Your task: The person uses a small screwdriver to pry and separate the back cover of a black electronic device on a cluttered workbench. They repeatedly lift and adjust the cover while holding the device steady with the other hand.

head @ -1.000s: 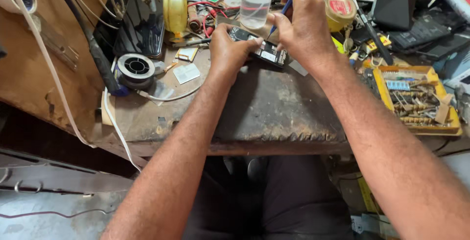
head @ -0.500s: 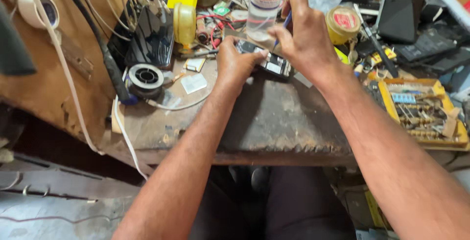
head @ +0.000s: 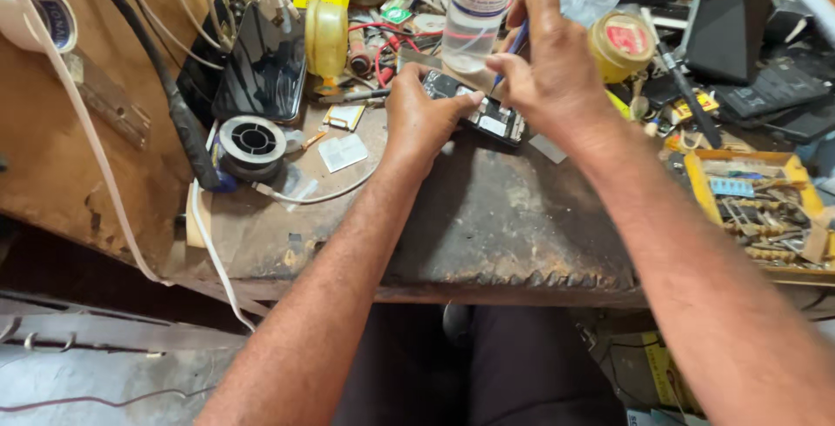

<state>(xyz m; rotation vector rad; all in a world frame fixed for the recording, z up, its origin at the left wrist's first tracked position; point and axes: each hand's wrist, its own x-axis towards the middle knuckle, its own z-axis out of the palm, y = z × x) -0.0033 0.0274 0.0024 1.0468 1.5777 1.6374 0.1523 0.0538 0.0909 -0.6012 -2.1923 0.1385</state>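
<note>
An opened phone (head: 487, 113) with its back off lies on the worn dark bench top (head: 513, 226). My left hand (head: 422, 117) presses down on the phone's left end and holds it steady. My right hand (head: 557, 65) is closed around a thin blue-handled tool (head: 516, 45) whose tip points down onto the phone's inside. A clear plastic bottle (head: 478, 9) with a white label stands just behind the phone, between my hands.
A solder wire spool (head: 252, 139) and a dark phone (head: 261, 65) leaning upright sit at the left. White cables (head: 209, 252) hang over the bench edge. A yellow tray (head: 757, 209) of small parts sits at the right, a round tin (head: 622, 43) behind my right hand.
The view has shifted a little lower and closer. Both hands stay on the phone, with the right hand's tool working at the same spot.
</note>
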